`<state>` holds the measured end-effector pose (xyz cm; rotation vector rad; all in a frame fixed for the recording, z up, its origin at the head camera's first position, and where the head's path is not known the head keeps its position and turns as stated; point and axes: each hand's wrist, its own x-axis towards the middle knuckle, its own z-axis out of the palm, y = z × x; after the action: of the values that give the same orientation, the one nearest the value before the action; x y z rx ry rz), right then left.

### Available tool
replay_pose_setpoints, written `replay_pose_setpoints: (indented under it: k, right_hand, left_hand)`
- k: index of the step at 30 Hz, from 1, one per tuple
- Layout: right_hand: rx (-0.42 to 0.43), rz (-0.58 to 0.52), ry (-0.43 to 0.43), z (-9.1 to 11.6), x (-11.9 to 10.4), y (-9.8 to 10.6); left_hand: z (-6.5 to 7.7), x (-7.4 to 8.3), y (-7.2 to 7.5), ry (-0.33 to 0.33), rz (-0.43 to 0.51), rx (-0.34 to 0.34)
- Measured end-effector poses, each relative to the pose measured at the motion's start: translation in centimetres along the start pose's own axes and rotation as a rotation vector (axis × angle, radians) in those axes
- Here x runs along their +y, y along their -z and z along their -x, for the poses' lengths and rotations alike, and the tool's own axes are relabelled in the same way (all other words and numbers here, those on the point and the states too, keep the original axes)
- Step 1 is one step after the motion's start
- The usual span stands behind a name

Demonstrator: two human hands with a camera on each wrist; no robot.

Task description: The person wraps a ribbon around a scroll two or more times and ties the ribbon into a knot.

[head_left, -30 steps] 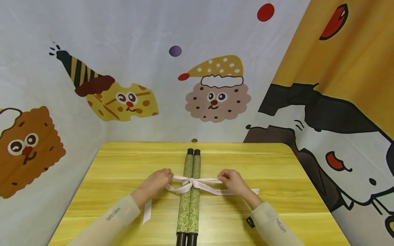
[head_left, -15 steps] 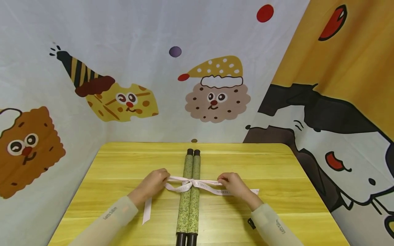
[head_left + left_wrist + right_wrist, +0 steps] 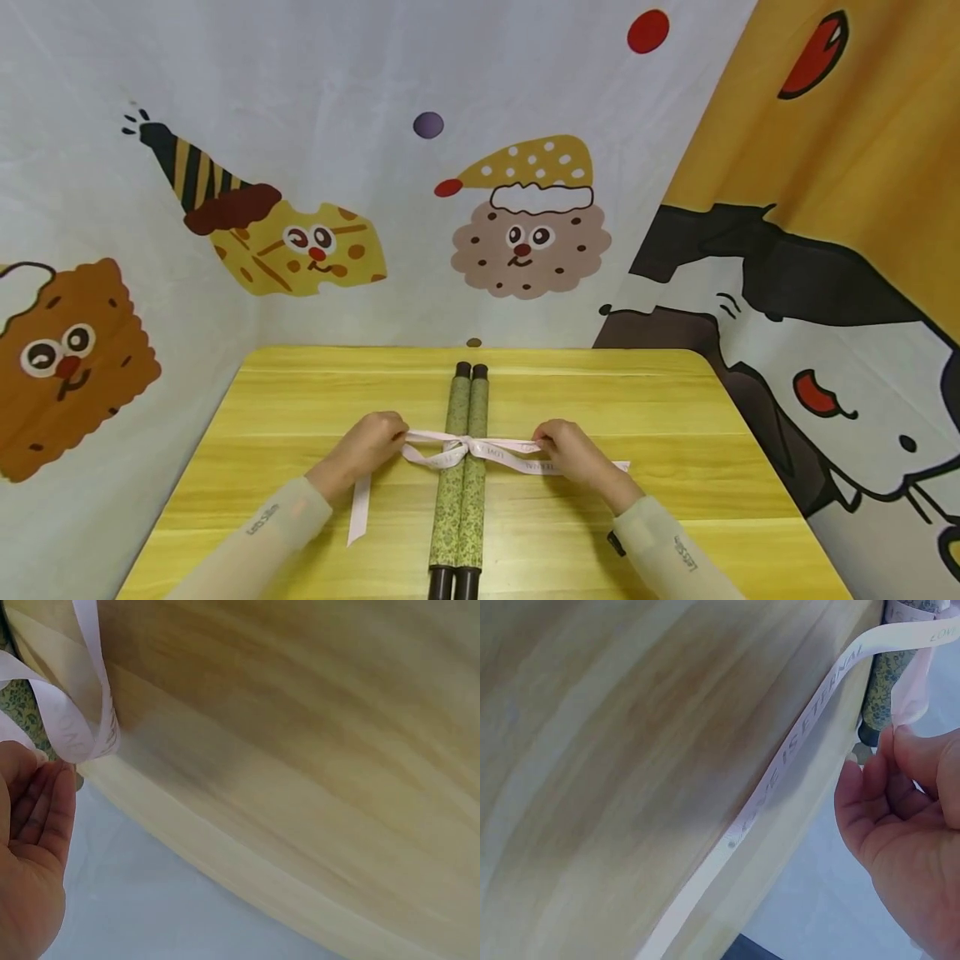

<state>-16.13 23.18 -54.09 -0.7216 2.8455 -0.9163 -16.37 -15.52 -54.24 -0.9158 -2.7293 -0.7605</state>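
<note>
Two scrolls [image 3: 460,517] with green patterned covers and dark end knobs lie side by side on the table. Around their middle runs a pale pink printed ribbon [image 3: 504,457], knotted on top with a loop to each side. My left hand [image 3: 365,448] pinches the left part of the ribbon between thumb and fingers. On the other side my right hand [image 3: 573,457] pinches the right loop. In the right wrist view a loose ribbon tail [image 3: 810,720] with lettering stretches past the hand. Another tail [image 3: 359,510] hangs below the left wrist.
The yellow wood-grain table [image 3: 315,375] ends at a pale curtain [image 3: 345,100] with cartoon prints at the back. A small black object [image 3: 616,543] lies partly hidden by the right sleeve.
My left hand has drawn slightly to the left, still holding the ribbon. The right hand dipped a little, keeping its pinch. The scrolls stay in place.
</note>
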Motion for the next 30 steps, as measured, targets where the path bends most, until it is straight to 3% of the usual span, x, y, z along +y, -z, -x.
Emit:
replay_pose_setpoints:
  k: [6, 13, 17, 26, 30]
  right_hand:
    - [0.000, 0.064, 0.002, 0.1, 0.2, 0.1]
    - [0.012, 0.080, 0.020, 0.1, 0.2, 0.2]
    - [0.027, 0.066, -0.012, 0.0, 0.1, 0.1]
    - [0.119, -0.006, -0.075, 0.2, 0.0, -0.3]
    - [0.148, -0.017, -0.094, 0.2, 0.0, -0.3]
  left_hand:
    - [0.1, -0.1, 0.1, -0.037, -0.065, -0.046]
    - [0.0, -0.1, 0.3, -0.059, -0.064, -0.039]
    - [-0.1, 0.1, 0.1, 0.019, 0.036, -0.019]
    - [-0.2, 1.0, -0.6, 0.210, 0.254, 0.115]
    - [-0.2, 1.1, -0.3, 0.262, 0.324, 0.175]
